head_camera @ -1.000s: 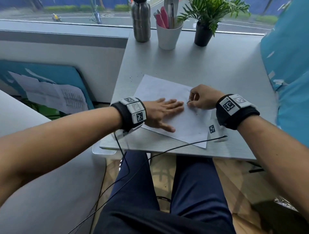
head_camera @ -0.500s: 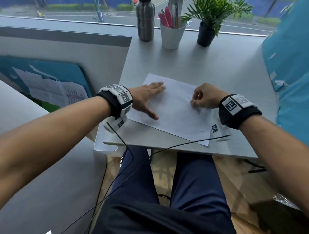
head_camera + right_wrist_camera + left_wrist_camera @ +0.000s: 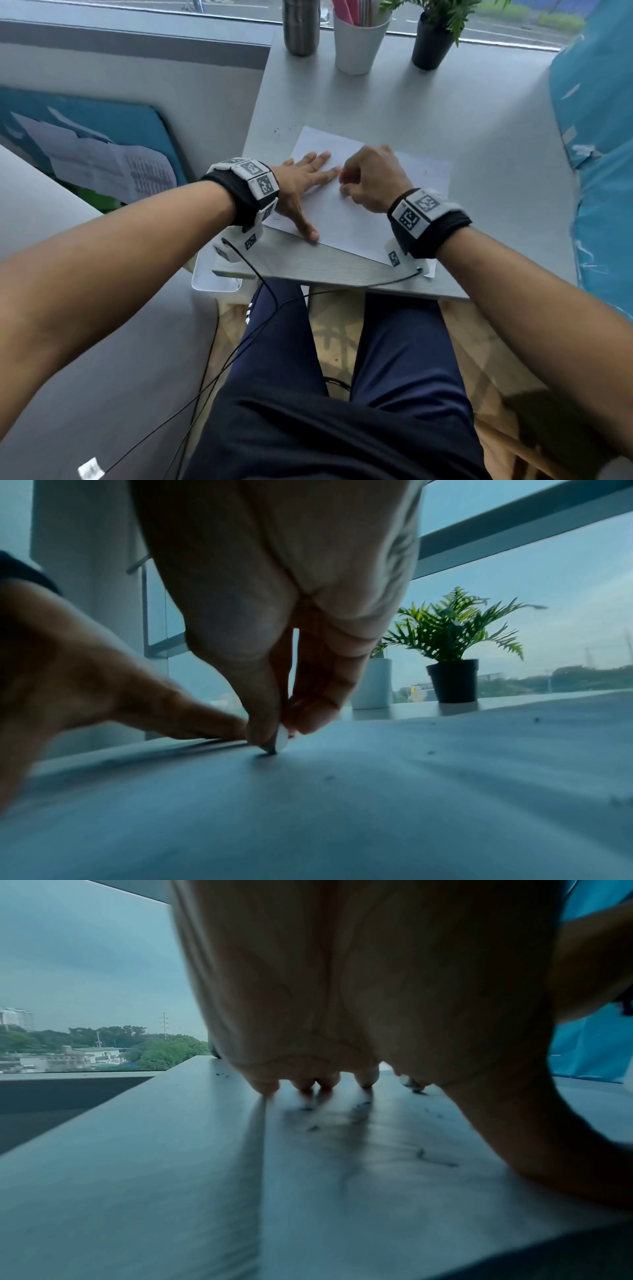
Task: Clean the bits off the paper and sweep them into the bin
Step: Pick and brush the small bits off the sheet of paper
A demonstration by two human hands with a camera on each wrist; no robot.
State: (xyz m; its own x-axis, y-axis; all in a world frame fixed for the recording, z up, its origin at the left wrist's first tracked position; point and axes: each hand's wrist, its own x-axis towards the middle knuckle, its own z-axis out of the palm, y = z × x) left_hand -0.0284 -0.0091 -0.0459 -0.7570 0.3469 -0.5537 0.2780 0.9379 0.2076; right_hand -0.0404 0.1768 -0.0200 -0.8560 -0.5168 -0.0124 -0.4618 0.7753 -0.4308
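A white sheet of paper (image 3: 359, 226) lies on the grey table (image 3: 479, 137). My left hand (image 3: 301, 185) rests flat on the sheet's left part, fingers straight and thumb spread toward the near edge. My right hand (image 3: 370, 178) is curled just right of the left fingertips. In the right wrist view its thumb and fingers pinch a small white eraser-like piece (image 3: 281, 739) against the paper. Dark bits (image 3: 313, 1127) lie scattered on the sheet under the left hand, and more specks (image 3: 284, 129) dot the table beyond the sheet's far left corner. A white bin (image 3: 215, 281) sits below the table's near left corner.
A steel bottle (image 3: 301, 24), a white cup of pens (image 3: 359, 41) and a potted plant (image 3: 433, 37) stand along the far edge by the window. A blue cushion (image 3: 599, 137) borders the table's right side. Black cables (image 3: 260, 284) hang off the near edge over my lap.
My left hand slid from the sheet's middle out to its left edge, then back inward. My right hand moved left across the paper until it met the left fingertips.
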